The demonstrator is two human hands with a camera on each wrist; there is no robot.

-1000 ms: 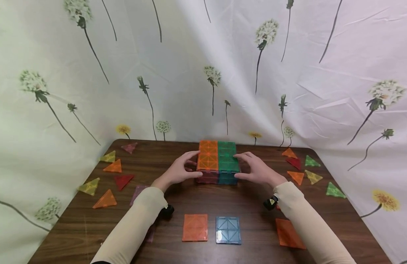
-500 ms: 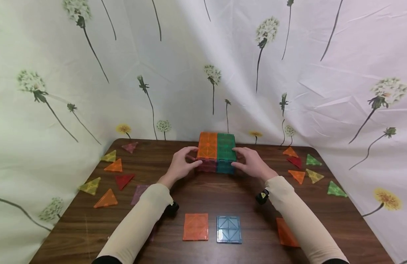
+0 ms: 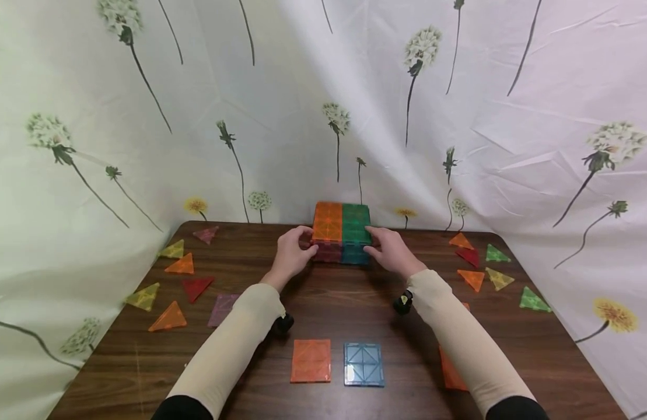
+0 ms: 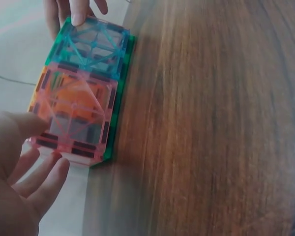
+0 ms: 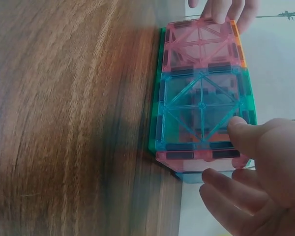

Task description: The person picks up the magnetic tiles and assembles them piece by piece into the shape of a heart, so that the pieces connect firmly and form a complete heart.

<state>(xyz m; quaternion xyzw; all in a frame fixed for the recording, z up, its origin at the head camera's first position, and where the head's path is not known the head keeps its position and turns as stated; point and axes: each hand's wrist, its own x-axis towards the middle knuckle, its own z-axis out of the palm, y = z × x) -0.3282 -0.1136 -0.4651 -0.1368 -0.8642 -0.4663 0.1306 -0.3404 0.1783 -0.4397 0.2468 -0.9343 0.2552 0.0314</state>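
A low box of translucent magnetic tiles (image 3: pixel 328 226) sits near the table's far edge in the head view. Orange and green squares make up its top. Pink and blue squares form its near face. My left hand (image 3: pixel 291 254) holds the left end, its thumb over the pink front tile (image 4: pixel 74 105) in the left wrist view. At the other end my right hand (image 3: pixel 392 252) grips the box, with the thumb on the blue front tile (image 5: pixel 201 105) and fingers by the end wall. A green tile edge (image 5: pixel 155 118) shows along the base in the right wrist view.
Nearer on the brown table (image 3: pixel 349 315) lie an orange square tile (image 3: pixel 310 361) and a blue square tile (image 3: pixel 363 364). A purple tile (image 3: pixel 221 309) lies left, another orange tile (image 3: pixel 451 373) under the right sleeve. Several triangles flank both sides. A flowered cloth (image 3: pixel 291 116) hangs behind.
Both hands have pushed the tile box away from the body, toward the table's far edge and the cloth. The loose tiles have stayed put.
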